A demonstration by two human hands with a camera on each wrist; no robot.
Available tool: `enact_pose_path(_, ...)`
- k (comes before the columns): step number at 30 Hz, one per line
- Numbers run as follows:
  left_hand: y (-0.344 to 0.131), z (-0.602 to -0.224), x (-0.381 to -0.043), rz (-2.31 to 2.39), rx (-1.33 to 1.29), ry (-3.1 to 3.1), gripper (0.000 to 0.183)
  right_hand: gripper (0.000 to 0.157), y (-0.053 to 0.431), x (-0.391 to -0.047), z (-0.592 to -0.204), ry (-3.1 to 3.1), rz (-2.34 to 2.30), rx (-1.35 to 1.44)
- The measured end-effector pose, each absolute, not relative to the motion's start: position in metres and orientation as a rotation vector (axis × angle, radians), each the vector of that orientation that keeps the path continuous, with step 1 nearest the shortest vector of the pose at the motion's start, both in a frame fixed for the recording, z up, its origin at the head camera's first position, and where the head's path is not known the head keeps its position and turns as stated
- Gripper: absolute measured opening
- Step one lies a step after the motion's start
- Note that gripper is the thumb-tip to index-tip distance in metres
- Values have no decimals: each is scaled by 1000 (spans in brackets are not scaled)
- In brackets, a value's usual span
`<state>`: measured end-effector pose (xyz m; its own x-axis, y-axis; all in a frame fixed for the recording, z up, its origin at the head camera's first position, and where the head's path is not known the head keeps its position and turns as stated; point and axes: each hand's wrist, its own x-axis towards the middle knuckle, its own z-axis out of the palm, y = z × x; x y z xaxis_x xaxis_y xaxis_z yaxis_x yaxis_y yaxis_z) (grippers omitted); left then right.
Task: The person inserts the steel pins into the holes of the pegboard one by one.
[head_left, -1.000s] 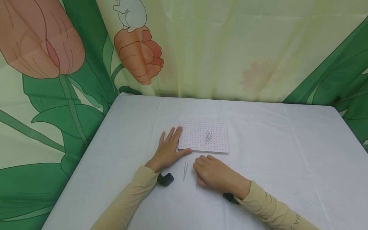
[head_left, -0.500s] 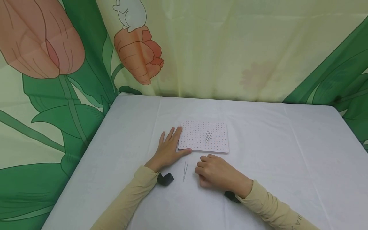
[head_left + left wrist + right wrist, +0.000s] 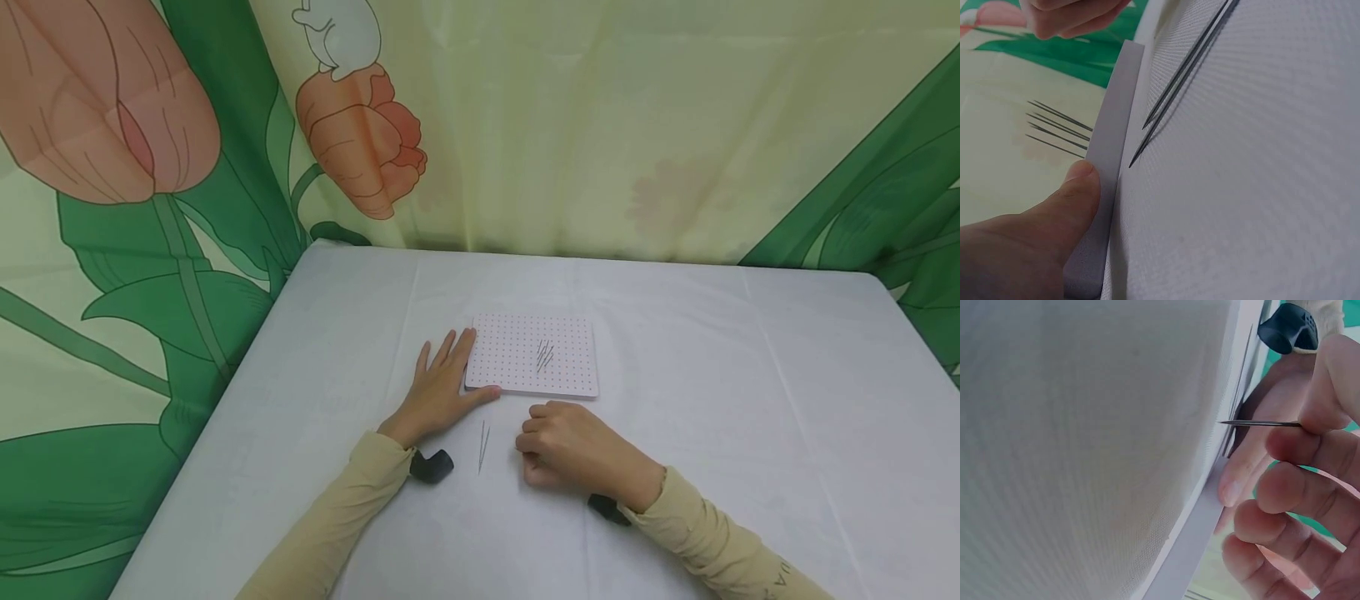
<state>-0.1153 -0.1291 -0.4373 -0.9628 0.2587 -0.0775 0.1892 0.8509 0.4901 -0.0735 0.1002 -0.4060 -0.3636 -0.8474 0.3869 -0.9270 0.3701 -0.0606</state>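
My left hand [image 3: 435, 396] lies with spread fingers at the left edge of a white board [image 3: 502, 358] dotted with small holes. Its thumb [image 3: 1082, 181] touches the board's near edge. Several thin dark needles [image 3: 545, 356] stand in the board right of its middle; the left wrist view shows these needles [image 3: 1057, 128] from the side. In the right wrist view, my right hand [image 3: 1310, 487] pinches a single needle [image 3: 1260, 423] between thumb and index finger, its point sticking out. From the head, that right hand [image 3: 570, 446] is in front of the board's near right corner, hiding its needle.
Loose needles [image 3: 483, 447] lie close together on the white tablecloth [image 3: 712, 375], between the hands. A black wrist device [image 3: 432, 467] is at the left cuff, another black device [image 3: 608, 509] at the right one. A printed curtain [image 3: 562, 125] hangs behind the table.
My right hand has shifted a little to the right, away from the loose needles. The left hand and the board have stayed in place.
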Motion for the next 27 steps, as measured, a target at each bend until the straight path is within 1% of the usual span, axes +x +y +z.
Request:
enact_pose_path(7,-129,-437,-116,738,353,2886,103,21,103,-77,-407,-2373,482,1530)
enact_pose_path(15,-129,-437,-116,753,355,2882,102,13,108,-80,-406,-2404,579,1448)
enact_pose_path(27,-129,-440,-118,723,358,2896,102,15,121,-86,-401,-2394,695,1313)
